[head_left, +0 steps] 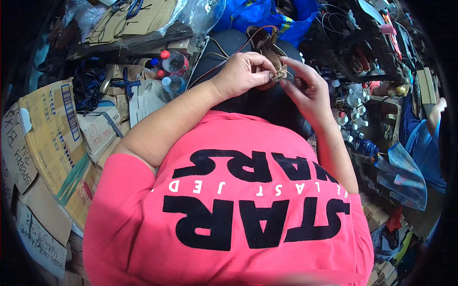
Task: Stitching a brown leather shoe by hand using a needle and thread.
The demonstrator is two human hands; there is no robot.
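A brown leather shoe (270,51) rests on my dark-clad lap at the top middle. Tan lace (280,74) is looped and bunched at the shoe's near end. My left hand (244,72) is closed in a pinch on the lace, its thumb and forefinger meeting at the loops. On the other side of the lace is my right hand (310,88), with its thumb and forefinger apart around the bunch; no firm grip shows there. A reddish-brown cord (238,51) arcs from the shoe down past my left wrist.
Plastic bottles (174,62) with red and blue caps stand left of my lap. More bottles (354,101) crowd the right side. Cardboard boxes (52,138) pile up at left. A blue bag (267,16) lies beyond the shoe. Another person's arm (435,117) shows at far right.
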